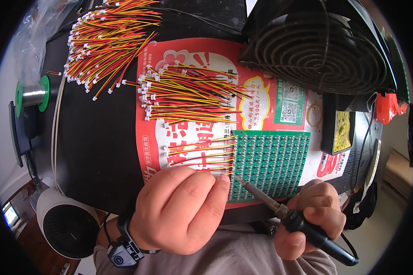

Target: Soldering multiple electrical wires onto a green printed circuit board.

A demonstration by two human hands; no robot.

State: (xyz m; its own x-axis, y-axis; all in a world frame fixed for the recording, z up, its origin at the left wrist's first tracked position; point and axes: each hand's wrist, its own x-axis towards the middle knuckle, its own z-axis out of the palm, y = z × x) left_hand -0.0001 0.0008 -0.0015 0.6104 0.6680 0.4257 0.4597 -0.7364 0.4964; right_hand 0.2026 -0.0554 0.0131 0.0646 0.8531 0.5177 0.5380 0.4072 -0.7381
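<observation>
Nearest the body, left hand curled knuckles-up, fingers closed down on the ends of red, yellow and black wire leads at the left edge of a green panel of small circuit boards; exact pinch hidden under the fingers. Beside it, right hand wrapped shut around a black-handled soldering iron, metal tip slanting up and left to touch the panel's lower left corner, just beside the left fingertips. Strapped to the left wrist, a small black camera unit.

Under the panel, a red and white printed paper sheet laid over the black desk. Along the panel's left edge, about five or six leads lying in place, white plugs pointing left; judged from this, only the lowest stretch of that edge wired, the rest of the panel's rows bare, so most of the soldering left to do.

Further up the sheet, a loose bundle of matching plug-ended leads waiting; beyond that, a much larger heap of the same leads at the desk's far left. To the right, a black tray with a yellowish cleaning sponge. At far left, a green spool of solder wire; at far right, a black round-grilled fan. Below the desk edge at left, a white round heater or fan.
</observation>
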